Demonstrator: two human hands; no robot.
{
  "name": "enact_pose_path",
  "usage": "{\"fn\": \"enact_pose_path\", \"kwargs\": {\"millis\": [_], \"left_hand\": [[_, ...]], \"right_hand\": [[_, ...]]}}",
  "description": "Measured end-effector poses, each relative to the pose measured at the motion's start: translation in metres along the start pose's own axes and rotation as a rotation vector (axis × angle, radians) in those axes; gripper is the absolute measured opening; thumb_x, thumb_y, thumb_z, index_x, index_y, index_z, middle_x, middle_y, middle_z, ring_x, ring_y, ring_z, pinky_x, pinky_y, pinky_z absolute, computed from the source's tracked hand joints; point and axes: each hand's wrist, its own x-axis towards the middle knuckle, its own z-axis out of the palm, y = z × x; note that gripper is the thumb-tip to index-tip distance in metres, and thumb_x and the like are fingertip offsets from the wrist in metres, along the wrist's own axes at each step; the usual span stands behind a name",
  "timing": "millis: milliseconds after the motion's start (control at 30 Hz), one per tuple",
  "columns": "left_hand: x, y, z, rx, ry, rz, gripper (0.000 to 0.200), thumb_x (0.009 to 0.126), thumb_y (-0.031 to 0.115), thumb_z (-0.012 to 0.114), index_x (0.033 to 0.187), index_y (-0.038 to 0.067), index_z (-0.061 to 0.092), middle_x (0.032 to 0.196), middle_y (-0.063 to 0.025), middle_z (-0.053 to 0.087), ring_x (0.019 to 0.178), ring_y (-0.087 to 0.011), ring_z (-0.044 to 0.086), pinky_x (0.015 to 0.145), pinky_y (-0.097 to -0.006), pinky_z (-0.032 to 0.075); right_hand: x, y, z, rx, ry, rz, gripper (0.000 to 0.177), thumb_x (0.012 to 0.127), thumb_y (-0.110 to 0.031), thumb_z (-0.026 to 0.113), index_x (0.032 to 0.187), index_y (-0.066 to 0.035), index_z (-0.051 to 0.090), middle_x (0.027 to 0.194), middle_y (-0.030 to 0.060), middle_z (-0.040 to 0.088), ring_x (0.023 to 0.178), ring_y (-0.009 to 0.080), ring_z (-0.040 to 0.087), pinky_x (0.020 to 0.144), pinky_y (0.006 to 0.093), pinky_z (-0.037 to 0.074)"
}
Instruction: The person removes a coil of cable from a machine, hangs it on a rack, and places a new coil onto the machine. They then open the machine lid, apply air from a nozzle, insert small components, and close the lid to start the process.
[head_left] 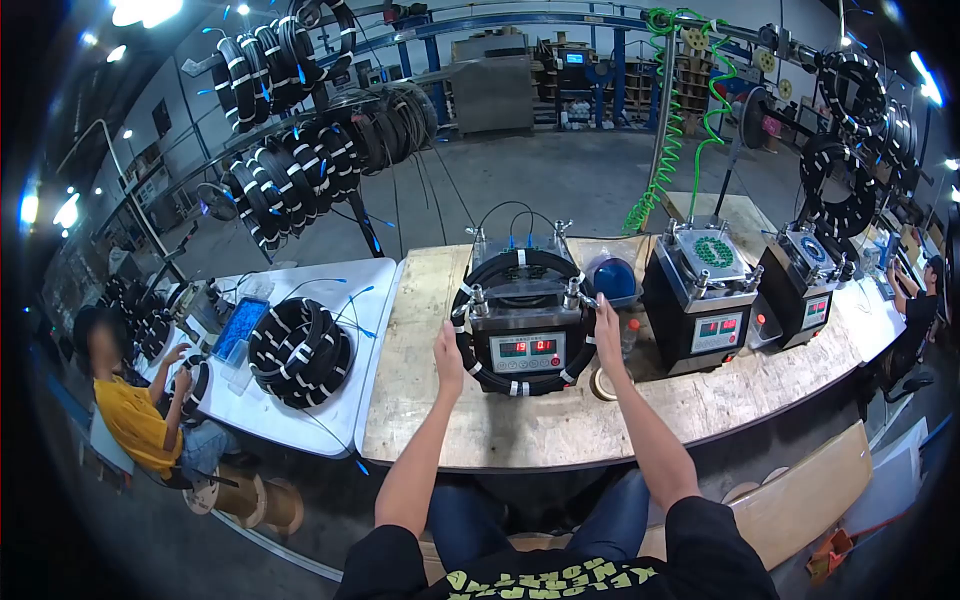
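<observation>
My left hand [449, 357] grips the left side of a coil of black cable [551, 263], banded at intervals with white tape. On the coil's right side, my right hand [609, 337] holds on with the fingers partly hidden behind it. The coil stands upright, facing me, in front of a black machine [528, 352] with a red digital display, which shows through the ring. Metal posts with wing nuts stand on the machine's top. Near my right hand are a small clear bottle with an orange cap [630, 338] and a blue round container [613, 279].
Two similar machines [703, 300] [803, 280] stand to the right on the plywood table [430, 420]. At left, a white table [290, 430] bears stacked coils [300, 352] and a blue bin [243, 325]. A person in yellow [137, 420] sits there. More coils [290, 180] hang overhead.
</observation>
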Motion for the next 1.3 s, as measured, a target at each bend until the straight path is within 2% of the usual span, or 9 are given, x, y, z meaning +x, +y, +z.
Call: {"fn": "enact_pose_path", "kwargs": {"millis": [233,267,367,667,767,800,900,1033,1300], "left_hand": [[0.027,0.043,0.027,0.058,0.062,-0.051,0.058,0.11,0.05,0.041,0.075,0.005,0.054,0.065,-0.0009,0.054,0.059,-0.0094,0.054,0.053,-0.0273,0.042],[0.022,0.053,0.028,0.035,0.04,-0.155,0.06,0.109,0.052,0.041,0.071,0.007,0.051,0.059,-0.0003,0.051,0.051,-0.01,0.052,0.046,-0.0283,0.04],[0.029,0.035,0.03,-0.018,0.073,-0.08,0.063,0.108,0.056,0.04,0.067,0.008,0.049,0.049,0.0014,0.043,0.037,-0.0117,0.042,0.034,-0.0311,0.032],[0.036,0.025,0.018,-0.009,-0.065,-0.04,0.064,0.108,0.057,0.038,0.072,0.007,0.054,0.052,0.0012,0.047,0.039,-0.0119,0.047,0.038,-0.0292,0.036],[0.037,0.05,0.011,-0.053,-0.141,-0.168,0.055,0.109,0.051,0.04,0.093,0.004,0.063,0.069,-0.0021,0.057,0.059,-0.0122,0.057,0.055,-0.0282,0.046],[0.061,0.021,0.002,0.034,-0.13,0.007,0.046,0.109,0.044,0.043,0.116,0.004,0.064,0.089,-0.003,0.06,0.084,-0.0113,0.056,0.08,-0.0292,0.047],[0.076,0.069,0.001,0.061,-0.288,-0.076,0.043,0.109,0.041,0.044,0.121,0.004,0.064,0.1,-0.004,0.06,0.098,-0.0118,0.051,0.094,-0.0302,0.04],[0.08,0.136,0.029,0.365,-0.427,0.023,0.045,0.103,0.044,0.058,0.128,0.007,0.066,0.098,-0.0024,0.063,0.095,-0.0115,0.056,0.086,-0.0284,0.044],[0.097,0.123,0.051,0.261,-0.423,-0.102,0.05,0.09,0.04,0.079,0.116,-0.001,0.065,0.095,-0.0029,0.067,0.087,-0.0109,0.06,0.079,-0.0275,0.047]], "right_hand": [[0.041,-0.017,0.014,-0.067,-0.154,-0.16,0.052,0.107,-0.051,0.049,0.092,-0.001,0.057,0.072,-0.0004,0.042,0.066,0.0114,0.041,0.06,0.0283,0.037],[0.019,-0.062,0.013,-0.051,-0.129,0.217,0.056,0.107,-0.054,0.047,0.09,-0.003,0.061,0.063,-0.0027,0.042,0.048,0.0089,0.041,0.045,0.0268,0.033],[0.024,-0.043,0.013,-0.026,-0.151,0.129,0.059,0.106,-0.058,0.046,0.083,-0.005,0.062,0.054,-0.0046,0.039,0.036,0.0067,0.038,0.035,0.0258,0.028],[0.025,-0.054,0.006,0.015,-0.259,0.257,0.058,0.105,-0.06,0.046,0.079,-0.009,0.055,0.059,-0.0053,0.042,0.049,0.0058,0.044,0.047,0.0253,0.037],[0.037,-0.041,-0.002,0.003,-0.309,0.195,0.058,0.105,-0.058,0.048,0.088,-0.003,0.06,0.074,-0.0012,0.052,0.069,0.009,0.051,0.065,0.0256,0.044],[0.042,-0.036,-0.003,-0.004,-0.313,0.124,0.06,0.105,-0.057,0.049,0.091,-0.001,0.061,0.079,0.0005,0.055,0.076,0.0106,0.053,0.072,0.0259,0.046],[0.064,-0.053,-0.014,-0.053,-0.473,0.082,0.054,0.105,-0.052,0.053,0.106,0.001,0.065,0.093,0.001,0.058,0.094,0.0115,0.048,0.088,0.0267,0.041],[0.086,-0.102,0.007,-0.307,-0.595,-0.056,0.058,0.098,-0.05,0.066,0.125,0.001,0.066,0.102,0.0092,0.069,0.094,0.0167,0.061,0.086,0.0306,0.048],[0.095,-0.097,0.043,-0.342,-0.679,-0.006,0.052,0.091,-0.043,0.076,0.115,0.003,0.073,0.095,0.0116,0.073,0.089,0.0197,0.066,0.084,0.0338,0.051]]}}
